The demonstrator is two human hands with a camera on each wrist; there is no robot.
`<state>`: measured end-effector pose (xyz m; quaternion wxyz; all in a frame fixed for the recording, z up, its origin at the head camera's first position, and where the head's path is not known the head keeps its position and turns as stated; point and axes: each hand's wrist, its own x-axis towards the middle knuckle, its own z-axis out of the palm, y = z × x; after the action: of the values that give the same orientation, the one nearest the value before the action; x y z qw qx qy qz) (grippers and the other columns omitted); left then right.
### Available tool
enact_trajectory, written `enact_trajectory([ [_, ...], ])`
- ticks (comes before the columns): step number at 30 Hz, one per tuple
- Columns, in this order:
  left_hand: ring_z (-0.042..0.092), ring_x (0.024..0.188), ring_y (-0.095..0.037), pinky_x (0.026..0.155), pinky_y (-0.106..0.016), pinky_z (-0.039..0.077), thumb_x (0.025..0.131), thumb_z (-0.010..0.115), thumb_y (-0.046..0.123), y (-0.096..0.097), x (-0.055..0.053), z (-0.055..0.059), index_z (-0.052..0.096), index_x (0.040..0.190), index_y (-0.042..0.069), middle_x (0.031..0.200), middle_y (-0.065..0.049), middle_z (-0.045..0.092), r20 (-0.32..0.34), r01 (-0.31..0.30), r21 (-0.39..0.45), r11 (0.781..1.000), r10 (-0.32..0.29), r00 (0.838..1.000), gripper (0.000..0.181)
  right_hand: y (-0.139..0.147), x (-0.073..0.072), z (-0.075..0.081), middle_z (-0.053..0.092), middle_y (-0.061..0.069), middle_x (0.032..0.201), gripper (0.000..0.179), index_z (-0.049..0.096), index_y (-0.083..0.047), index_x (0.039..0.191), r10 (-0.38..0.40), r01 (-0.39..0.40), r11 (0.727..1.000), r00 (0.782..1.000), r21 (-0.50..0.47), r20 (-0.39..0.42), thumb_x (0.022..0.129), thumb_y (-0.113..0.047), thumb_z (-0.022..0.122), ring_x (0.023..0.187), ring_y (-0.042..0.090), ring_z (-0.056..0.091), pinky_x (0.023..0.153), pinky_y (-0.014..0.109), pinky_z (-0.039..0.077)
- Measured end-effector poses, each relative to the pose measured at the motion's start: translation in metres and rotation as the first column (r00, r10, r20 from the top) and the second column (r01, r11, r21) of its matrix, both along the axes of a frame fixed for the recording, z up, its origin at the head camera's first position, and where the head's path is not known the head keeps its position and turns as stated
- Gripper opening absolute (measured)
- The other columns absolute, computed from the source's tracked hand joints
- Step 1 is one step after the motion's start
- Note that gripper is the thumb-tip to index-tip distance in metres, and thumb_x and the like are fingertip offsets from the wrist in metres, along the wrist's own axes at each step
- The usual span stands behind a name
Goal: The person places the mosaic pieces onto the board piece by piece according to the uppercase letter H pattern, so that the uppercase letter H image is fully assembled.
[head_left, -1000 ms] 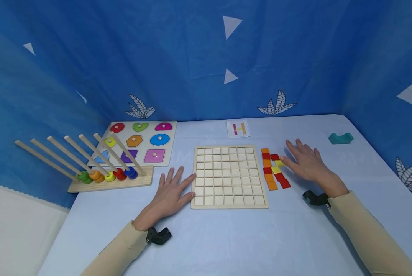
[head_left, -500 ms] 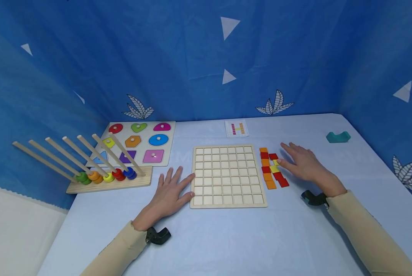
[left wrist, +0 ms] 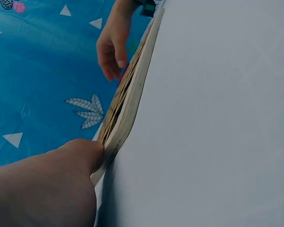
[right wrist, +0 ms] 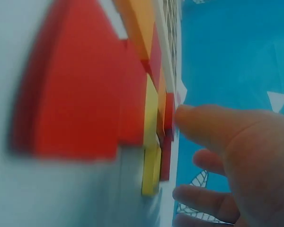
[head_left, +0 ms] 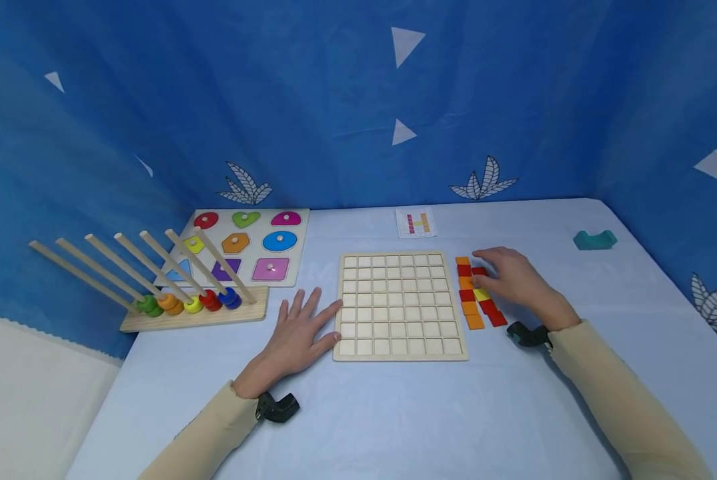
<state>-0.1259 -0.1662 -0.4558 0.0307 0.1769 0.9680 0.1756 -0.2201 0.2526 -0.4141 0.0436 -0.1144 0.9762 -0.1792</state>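
Note:
A square wooden grid board (head_left: 400, 307) lies mid-table, its cells bare. Spread flat on the cloth to its left, my left hand (head_left: 295, 337) touches the board's edge with thumb and index finger. In the left wrist view the thumb (left wrist: 87, 153) meets the wooden rim. Orange, red and yellow square tiles lie in two uneven columns right of the board, among them an orange tile (head_left: 475, 322), a red tile (head_left: 498, 319) and a yellow tile (head_left: 481, 294). Over the far tiles hovers my right hand (head_left: 517, 280), fingers slightly bent, thumb and fingers apart with nothing between them in the right wrist view.
Behind the board lies a small pattern card (head_left: 417, 223). On the left stand a bead rack (head_left: 193, 319) with slanting pegs and a shape puzzle board (head_left: 256, 237). A teal block (head_left: 595, 241) sits far right. Blue cloth (head_left: 334, 100) walls the back and sides.
My right hand has moved left over the far tiles, and its fingers have drawn in from spread to slightly bent. The left hand stays at the board's edge.

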Motion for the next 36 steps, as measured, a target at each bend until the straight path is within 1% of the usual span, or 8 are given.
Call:
enact_trajectory([
  [5, 0.007, 0.156, -0.053, 0.119, -0.076, 0.006, 0.100, 0.057, 0.048, 0.000, 0.000, 0.002, 0.042, 0.157, 0.027, 0.169, -0.022, 0.022, 0.027, 0.003, -0.003, 1.000, -0.003, 1.000, 0.063, -0.008, -0.006, -0.003, 0.063, 0.027, 0.132, 0.049, 0.062, 0.004, 0.134, 0.036, -0.036, 0.999, 0.999, -0.015, -0.032, 0.092, -0.019, 0.073, 0.121, 0.042, 0.054, 0.105, 0.060, 0.047],
  [10, 0.005, 0.156, -0.053, 0.119, -0.076, 0.005, 0.100, 0.056, 0.049, 0.001, 0.000, 0.003, 0.040, 0.158, 0.027, 0.169, -0.022, 0.020, 0.044, 0.003, -0.008, 1.000, -0.003, 0.999, 0.064, -0.013, -0.010, -0.005, 0.067, 0.025, 0.122, 0.044, 0.065, 0.005, 0.130, 0.049, -0.050, 0.999, 0.998, -0.014, -0.043, 0.092, -0.017, 0.072, 0.109, 0.038, 0.057, 0.098, 0.056, 0.051],
  [18, 0.007, 0.156, -0.053, 0.119, -0.075, 0.006, 0.100, 0.057, 0.048, 0.002, 0.000, 0.003, 0.042, 0.157, 0.027, 0.169, -0.022, 0.022, 0.037, 0.000, -0.007, 1.000, 0.000, 0.999, 0.063, -0.013, -0.014, -0.007, 0.068, 0.025, 0.118, 0.041, 0.067, 0.006, 0.127, 0.035, -0.035, 0.999, 0.999, -0.037, -0.006, 0.093, -0.017, 0.071, 0.104, 0.036, 0.056, 0.096, 0.055, 0.051],
  [25, 0.006, 0.156, -0.053, 0.119, -0.075, 0.005, 0.100, 0.057, 0.048, 0.002, -0.001, 0.004, 0.041, 0.157, 0.027, 0.169, -0.022, 0.022, 0.031, 0.000, -0.003, 1.000, 0.000, 1.000, 0.063, -0.013, -0.015, -0.009, 0.068, 0.025, 0.117, 0.038, 0.069, 0.006, 0.123, 0.029, -0.029, 0.999, 1.000, -0.045, -0.010, 0.094, -0.018, 0.071, 0.104, 0.036, 0.056, 0.096, 0.054, 0.052],
  [32, 0.007, 0.156, -0.053, 0.119, -0.076, 0.006, 0.100, 0.058, 0.047, 0.001, 0.000, 0.003, 0.042, 0.157, 0.027, 0.169, -0.022, 0.023, 0.030, -0.003, -0.004, 1.000, 0.003, 1.000, 0.062, -0.013, -0.015, -0.008, 0.067, 0.023, 0.113, 0.041, 0.068, 0.005, 0.123, -0.002, 0.003, 0.999, 1.000, -0.045, 0.017, 0.093, -0.022, 0.074, 0.102, 0.035, 0.055, 0.094, 0.052, 0.052],
  [36, 0.007, 0.156, -0.053, 0.119, -0.076, 0.006, 0.100, 0.057, 0.048, 0.001, 0.000, 0.003, 0.042, 0.157, 0.027, 0.169, -0.021, 0.023, 0.031, -0.002, -0.001, 1.000, 0.003, 1.000, 0.063, -0.013, -0.014, -0.008, 0.068, 0.023, 0.112, 0.041, 0.068, 0.005, 0.122, -0.007, 0.008, 0.999, 1.000, -0.048, 0.012, 0.093, -0.022, 0.074, 0.101, 0.034, 0.055, 0.093, 0.051, 0.053],
])
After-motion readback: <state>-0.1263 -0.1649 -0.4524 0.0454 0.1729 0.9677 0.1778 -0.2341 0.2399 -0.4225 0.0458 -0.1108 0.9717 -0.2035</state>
